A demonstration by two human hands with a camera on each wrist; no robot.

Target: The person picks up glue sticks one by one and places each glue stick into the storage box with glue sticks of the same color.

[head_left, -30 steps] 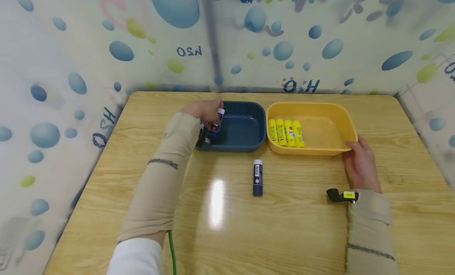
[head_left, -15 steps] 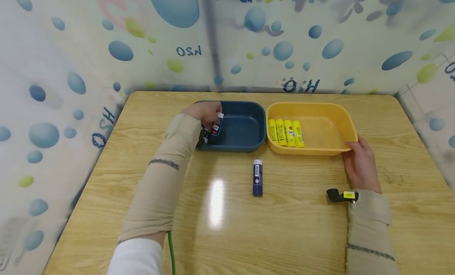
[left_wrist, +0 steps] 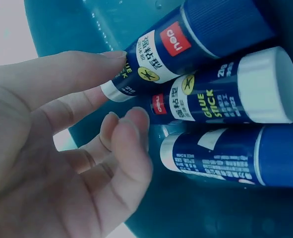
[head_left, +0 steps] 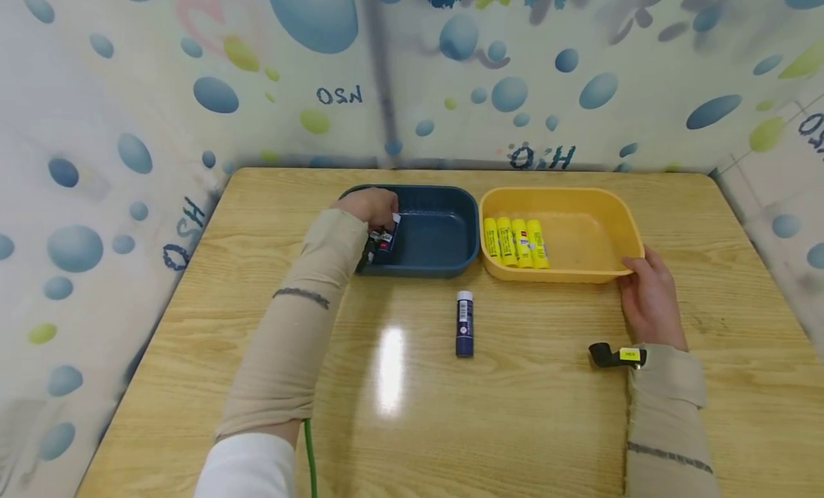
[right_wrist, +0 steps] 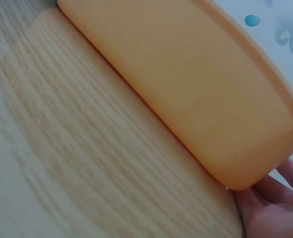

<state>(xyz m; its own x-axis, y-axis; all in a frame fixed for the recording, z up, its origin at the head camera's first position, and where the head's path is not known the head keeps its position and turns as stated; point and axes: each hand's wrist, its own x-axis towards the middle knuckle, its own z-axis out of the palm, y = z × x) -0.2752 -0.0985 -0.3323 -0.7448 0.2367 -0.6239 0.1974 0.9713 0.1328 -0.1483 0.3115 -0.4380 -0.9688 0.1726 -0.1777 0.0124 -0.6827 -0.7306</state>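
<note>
My left hand (head_left: 372, 206) reaches into the left end of the dark blue bin (head_left: 425, 272). In the left wrist view, its thumb and index finger pinch the white end of a dark blue glue stick (left_wrist: 201, 34). Two more glue sticks lie alongside: one (left_wrist: 205, 94) has its white cap facing away from the hand, the other (left_wrist: 220, 156) its white end towards it. My right hand (head_left: 651, 298) grips the near right corner of the yellow bin (head_left: 560, 275), thumb over the rim and fingers against the outside. Several yellow glue sticks (head_left: 523, 244) stand in a row inside its left end.
A single dark blue glue stick (head_left: 465, 325) with a white end lies on the wooden table (head_left: 534, 412), in front of where the two bins meet. A patterned wall (head_left: 412, 69) rises behind the table. A green cable (head_left: 310, 448) hangs by the left sleeve.
My left hand has lowered slightly into the blue bin, and the glue stick it pinches has sunk with it. The right hand stays on the yellow bin.
</note>
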